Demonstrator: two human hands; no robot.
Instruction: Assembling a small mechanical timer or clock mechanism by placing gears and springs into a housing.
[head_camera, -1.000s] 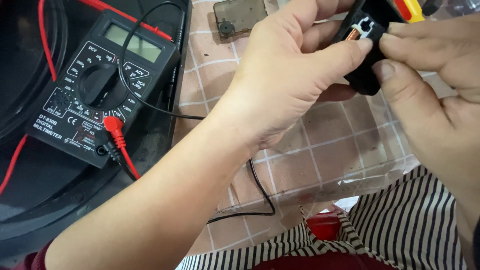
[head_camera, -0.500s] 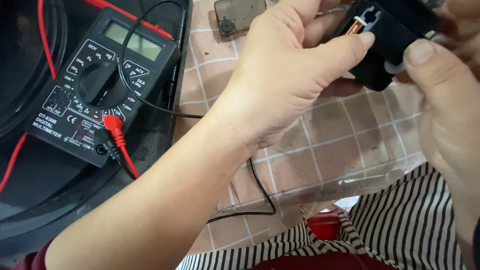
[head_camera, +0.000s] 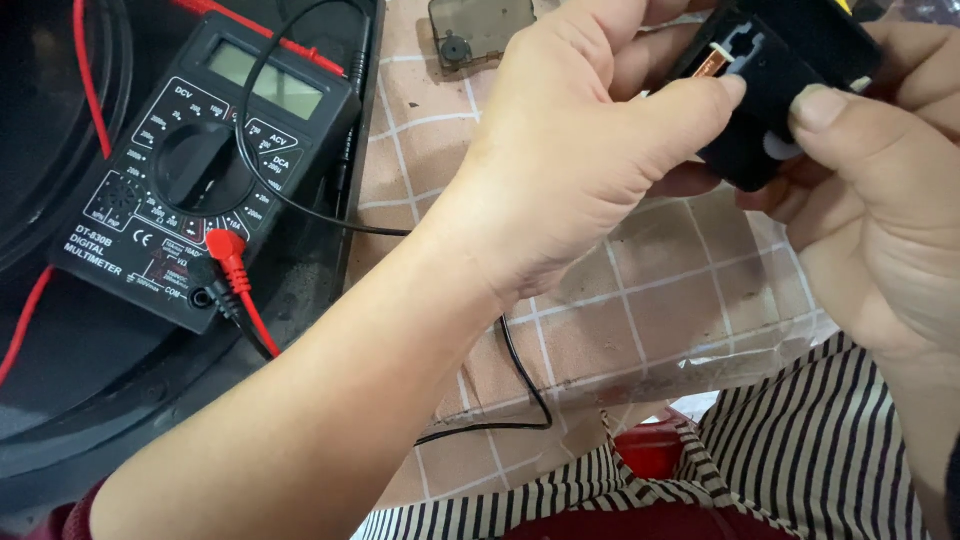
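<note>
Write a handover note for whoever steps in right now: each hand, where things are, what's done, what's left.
Left hand: pinching the small black module at its copper coil end.
Right hand: gripping the module's other side, thumb on its face.
Black multimeter: lies on the dark tray at left, red and black leads plugged in, probes not on the module.
Smoky clear cover: on the checked cloth, top centre.
Done: module is in hand.
Left: no probing visible yet.

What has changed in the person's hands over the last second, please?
The small black part has shifted right and up toward the frame edge, its copper coil turned further left. The right hand slid its thumb lower on it. The left hand keeps pinching it; the multimeter and its leads lie unmoved.
</note>
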